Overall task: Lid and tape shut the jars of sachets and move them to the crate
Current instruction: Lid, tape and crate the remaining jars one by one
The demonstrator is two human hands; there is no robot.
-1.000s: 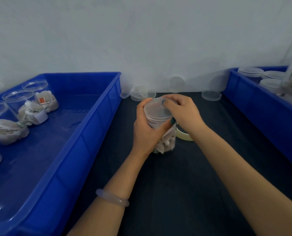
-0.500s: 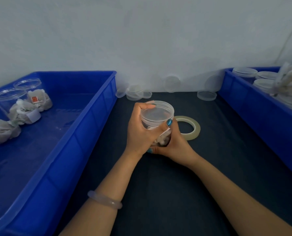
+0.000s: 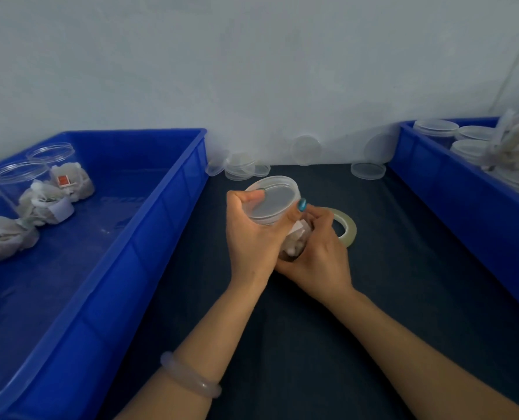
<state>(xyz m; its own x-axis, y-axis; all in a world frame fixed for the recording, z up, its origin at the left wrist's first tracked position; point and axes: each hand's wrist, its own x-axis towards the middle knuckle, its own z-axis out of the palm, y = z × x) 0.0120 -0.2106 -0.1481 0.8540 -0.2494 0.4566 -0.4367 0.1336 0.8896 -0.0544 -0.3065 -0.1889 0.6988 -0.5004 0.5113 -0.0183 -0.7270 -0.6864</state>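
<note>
- Holding a clear jar between both hands, a person works above the middle of a dark table, between two blue crates
- The jar is tilted, its top end up and toward the left crate; white sachets show through its wall between the two hands
- A clear lid sits on the mouth of the jar; whether it is fully seated cannot be told
- The left hand grips the top end: its fingers curl over the far rim of the lid and its thumb, nail painted teal, presses the near rim
- The right hand wraps the lower body of the jar, fingers curled round it and close together
- Whether the jar's base touches the table is hidden by the hands
- A roll of clear tape lies flat on the table just behind the right hand
- The left crate holds a row of open jars with sachets in them, along its far left side
- The right crate holds stacked lids and blurred jars at its far end
- Loose lids lie or lean by the wall at the back of the table
- A pale bracelet sits on the left wrist
</note>
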